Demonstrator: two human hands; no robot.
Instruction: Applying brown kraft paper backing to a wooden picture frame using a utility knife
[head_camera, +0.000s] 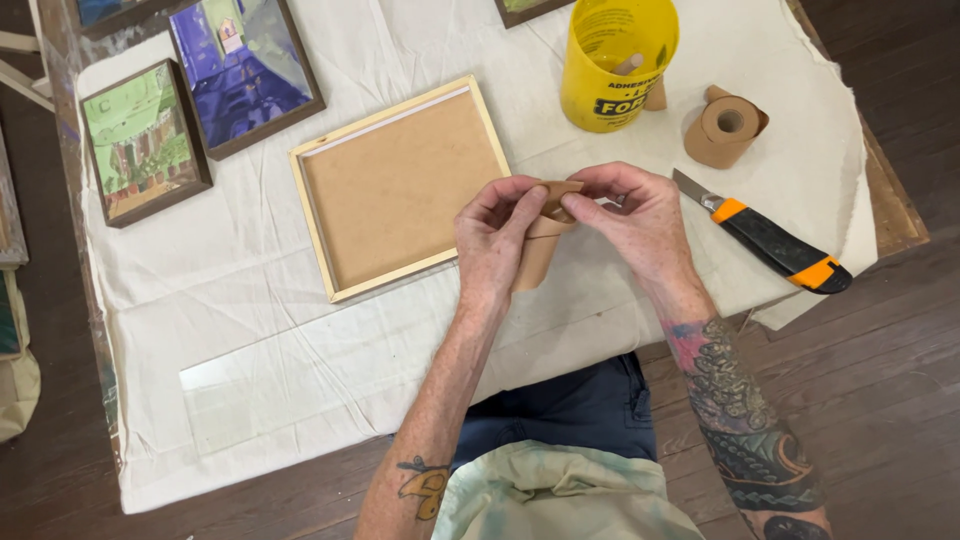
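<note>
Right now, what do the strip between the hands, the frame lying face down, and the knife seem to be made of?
The strip pinched by the left hand and right hand looks like matte brown paper tape: it curls and creases. The frame seems pale unfinished wood with a brown fibreboard back, flat and dull. The knife shows a grey metal blade and a black-and-orange handle, probably plastic.

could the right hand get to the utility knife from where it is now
Probably yes. The utility knife lies bare on the cloth just beside the right hand, nothing between them. But that hand and the left hand both pinch a brown paper strip.
</note>
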